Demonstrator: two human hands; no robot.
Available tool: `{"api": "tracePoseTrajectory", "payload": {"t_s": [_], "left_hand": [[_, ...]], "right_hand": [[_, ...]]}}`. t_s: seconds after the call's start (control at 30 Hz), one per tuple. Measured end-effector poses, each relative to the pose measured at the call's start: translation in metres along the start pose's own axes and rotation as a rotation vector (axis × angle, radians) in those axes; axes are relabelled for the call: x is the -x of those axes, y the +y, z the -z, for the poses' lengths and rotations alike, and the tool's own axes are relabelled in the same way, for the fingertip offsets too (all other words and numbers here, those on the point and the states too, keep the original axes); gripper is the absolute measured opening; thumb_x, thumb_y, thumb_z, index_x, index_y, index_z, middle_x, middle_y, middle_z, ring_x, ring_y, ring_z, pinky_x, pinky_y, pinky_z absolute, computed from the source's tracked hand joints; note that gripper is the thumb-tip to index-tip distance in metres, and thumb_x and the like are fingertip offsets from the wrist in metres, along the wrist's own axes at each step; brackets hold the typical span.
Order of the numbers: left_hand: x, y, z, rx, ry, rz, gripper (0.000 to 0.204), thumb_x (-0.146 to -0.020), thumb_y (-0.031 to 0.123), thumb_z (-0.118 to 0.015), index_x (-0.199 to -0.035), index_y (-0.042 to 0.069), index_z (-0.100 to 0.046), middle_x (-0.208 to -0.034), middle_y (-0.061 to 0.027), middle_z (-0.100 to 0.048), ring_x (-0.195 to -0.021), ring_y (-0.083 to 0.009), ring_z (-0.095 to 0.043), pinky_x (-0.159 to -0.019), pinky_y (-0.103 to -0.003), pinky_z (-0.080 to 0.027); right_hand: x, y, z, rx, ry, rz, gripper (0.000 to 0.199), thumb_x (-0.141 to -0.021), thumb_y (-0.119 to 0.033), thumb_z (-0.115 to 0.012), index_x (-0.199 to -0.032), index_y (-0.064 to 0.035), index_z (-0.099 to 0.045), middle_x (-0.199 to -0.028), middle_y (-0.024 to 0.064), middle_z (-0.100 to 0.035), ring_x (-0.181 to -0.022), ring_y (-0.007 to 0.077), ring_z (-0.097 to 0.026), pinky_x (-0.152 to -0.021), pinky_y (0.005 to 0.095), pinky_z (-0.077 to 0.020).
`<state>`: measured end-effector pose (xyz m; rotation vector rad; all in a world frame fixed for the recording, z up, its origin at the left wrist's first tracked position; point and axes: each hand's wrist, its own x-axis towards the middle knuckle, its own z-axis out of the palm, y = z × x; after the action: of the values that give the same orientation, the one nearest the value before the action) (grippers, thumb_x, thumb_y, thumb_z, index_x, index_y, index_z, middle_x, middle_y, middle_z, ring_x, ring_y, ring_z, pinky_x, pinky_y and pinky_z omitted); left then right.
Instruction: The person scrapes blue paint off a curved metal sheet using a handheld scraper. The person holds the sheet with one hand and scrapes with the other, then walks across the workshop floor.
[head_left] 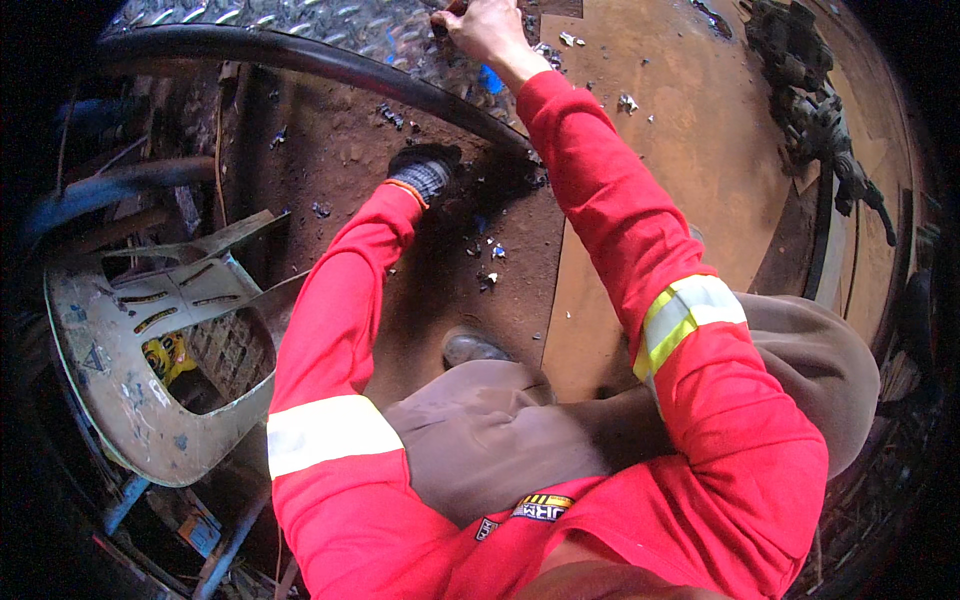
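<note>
At the top edge of the view my bare right hand (485, 32) is closed over the diamond-plate metal sheet (340, 32). Something small and dark shows at its fingertips, too cut off to name. My left hand (425, 172) wears a dark grey knit glove with an orange cuff. It is low beside the sheet's black rounded edge (300, 50), its fingers lost in shadow. Blue marks (490, 80) show on the sheet near my right wrist.
A worn, pale plastic chair (150, 330) lies at the left, a yellow item showing through its opening. Brown board (650, 180) covers ground at the right, with a dark glove-like bundle (815, 110) on it. Paint-like scraps (490, 250) litter the dirt between my arms.
</note>
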<state>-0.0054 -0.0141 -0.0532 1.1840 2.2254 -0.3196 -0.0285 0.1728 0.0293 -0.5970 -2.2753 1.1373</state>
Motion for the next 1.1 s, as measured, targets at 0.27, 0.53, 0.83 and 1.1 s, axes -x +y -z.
{"api": "tracePoseTrajectory", "payload": {"t_s": [0.27, 0.53, 0.83, 1.1], "left_hand": [[0.016, 0.017, 0.030, -0.010, -0.020, 0.031, 0.050, -0.088, 0.049, -0.046, -0.118, 0.012, -0.062, -0.120, -0.0178, -0.061, -0.111, -0.0347, -0.059, -0.094, -0.046, -0.046], [0.033, 0.019, 0.038, -0.005, -0.061, 0.072, 0.043, -0.089, 0.039, -0.049, -0.118, 0.009, -0.061, -0.116, -0.0204, -0.062, -0.108, -0.0366, -0.060, -0.092, -0.047, -0.048], [0.030, 0.017, 0.044, -0.009, -0.070, 0.061, 0.042, -0.087, 0.037, -0.052, -0.117, 0.009, -0.062, -0.118, -0.0189, -0.062, -0.109, -0.0360, -0.060, -0.094, -0.046, -0.047], [0.016, 0.002, 0.017, 0.012, -0.017, 0.000, 0.044, -0.087, 0.039, -0.051, -0.120, 0.012, -0.060, -0.121, -0.0174, -0.061, -0.110, -0.0353, -0.059, -0.095, -0.047, -0.046]], "right_hand": [[-0.004, 0.007, -0.010, 0.072, 0.005, -0.074, 0.025, -0.075, -0.029, -0.074, -0.088, -0.0075, -0.073, -0.087, 0.0188, -0.069, -0.086, 0.0358, -0.067, -0.080, 0.0424, -0.0538], [0.005, 0.003, 0.006, -0.160, -0.119, -0.062, 0.026, -0.075, -0.022, -0.060, -0.092, -0.0077, -0.074, -0.092, 0.0211, -0.069, -0.091, 0.0354, -0.067, -0.088, 0.0404, -0.0519], [0.005, 0.025, -0.003, -0.076, -0.084, 0.168, 0.028, -0.080, -0.026, -0.062, -0.091, -0.0033, -0.072, -0.088, 0.0231, -0.067, -0.084, 0.0366, -0.067, -0.082, 0.0427, -0.0524], [0.005, 0.009, -0.005, 0.200, -0.072, 0.254, 0.030, -0.077, -0.030, -0.066, -0.078, 0.0000, -0.069, -0.080, 0.0230, -0.066, -0.079, 0.0379, -0.067, -0.076, 0.0445, -0.0540]]}}
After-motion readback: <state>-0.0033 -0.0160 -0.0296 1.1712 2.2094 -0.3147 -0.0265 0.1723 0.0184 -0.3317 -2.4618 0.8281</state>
